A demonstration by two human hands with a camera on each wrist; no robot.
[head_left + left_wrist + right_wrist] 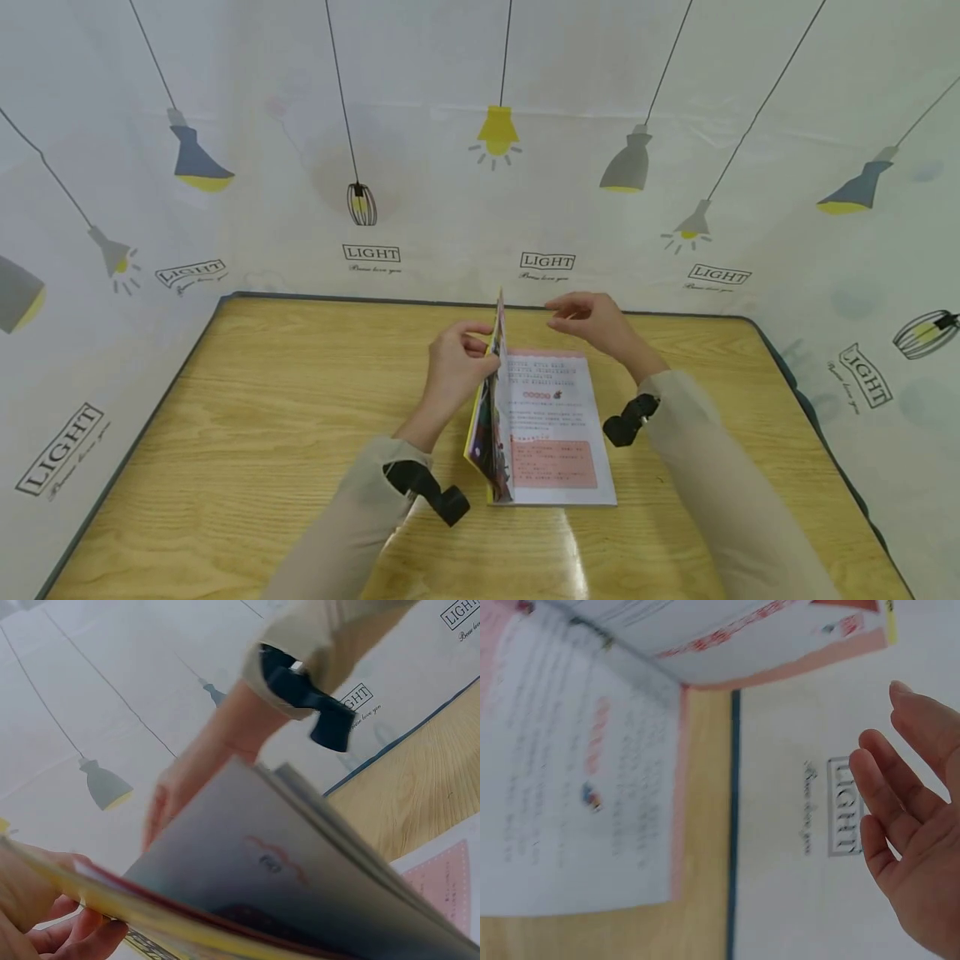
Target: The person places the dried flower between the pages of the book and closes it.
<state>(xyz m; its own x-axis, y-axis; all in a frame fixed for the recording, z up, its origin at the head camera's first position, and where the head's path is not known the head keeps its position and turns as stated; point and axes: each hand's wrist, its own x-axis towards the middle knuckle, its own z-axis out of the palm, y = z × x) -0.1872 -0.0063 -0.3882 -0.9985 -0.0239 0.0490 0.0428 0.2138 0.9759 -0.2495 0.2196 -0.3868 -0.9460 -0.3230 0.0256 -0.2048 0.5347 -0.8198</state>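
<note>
A thin book [551,421] lies on the table with its right-hand page flat, showing printed text and a pink box. Its yellow-edged cover and several leaves [487,425] stand nearly upright on the left side. My left hand [453,367] pinches this raised part near its far end, thumb and fingers at the cover. In the left wrist view, the leaves [247,855] fan slightly apart. Over the far right corner of the flat page hovers my right hand [596,321], apart from the book. Its fingers [889,795] are loosely bent with nothing between them.
The wood-grain table [300,392] has a dark edge strip [360,297] at the back. Behind it hangs a white sheet [435,167] printed with lamps and the word LIGHT. Each wrist carries a black camera [450,505] on a strap.
</note>
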